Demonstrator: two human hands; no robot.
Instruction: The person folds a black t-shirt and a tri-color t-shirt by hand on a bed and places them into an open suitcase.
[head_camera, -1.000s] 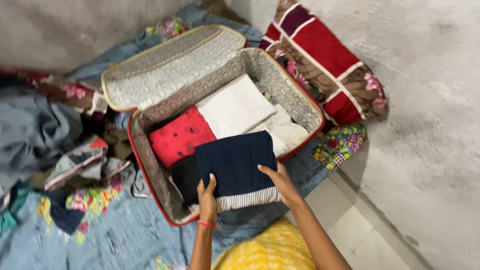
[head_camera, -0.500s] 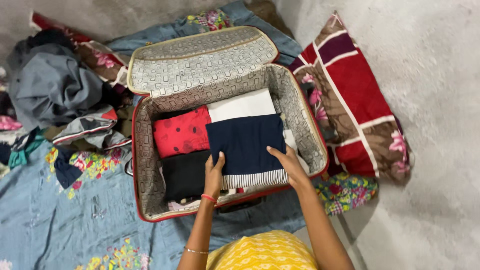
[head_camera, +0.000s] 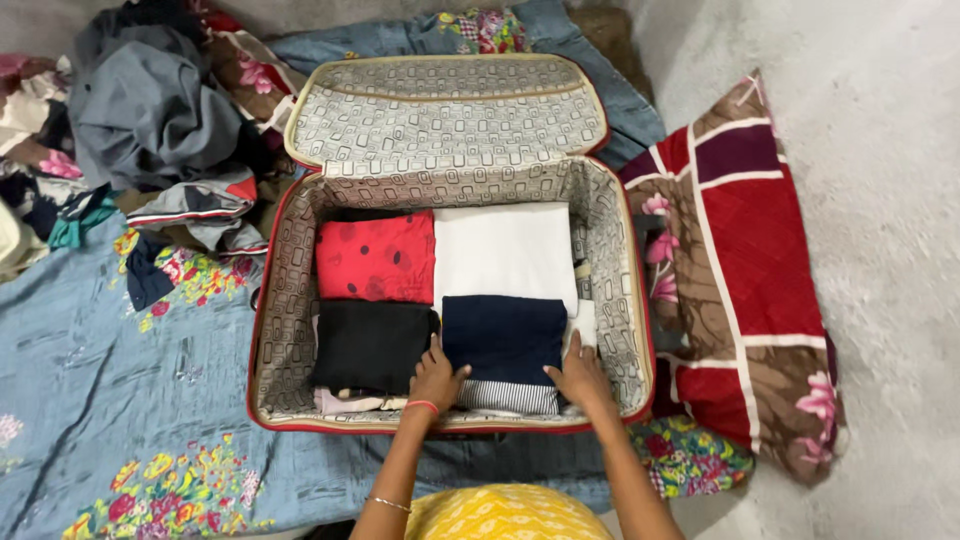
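Head view, folded navy garment (head_camera: 503, 338), striped hem

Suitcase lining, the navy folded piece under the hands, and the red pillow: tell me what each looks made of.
Suitcase lining: thin woven fabric, matte, printed all over with small squares.
Navy folded piece: soft cloth, likely cotton knit, matte, with a striped band at its near edge; both the left hand and the right hand press on it.
Red pillow: printed cloth cover, plump, probably soft-filled.

A home: an open red suitcase (head_camera: 290, 300) on a blue flowery bedsheet (head_camera: 110, 400), a patchwork pillow (head_camera: 750, 270), loose clothes (head_camera: 150, 120) piled about
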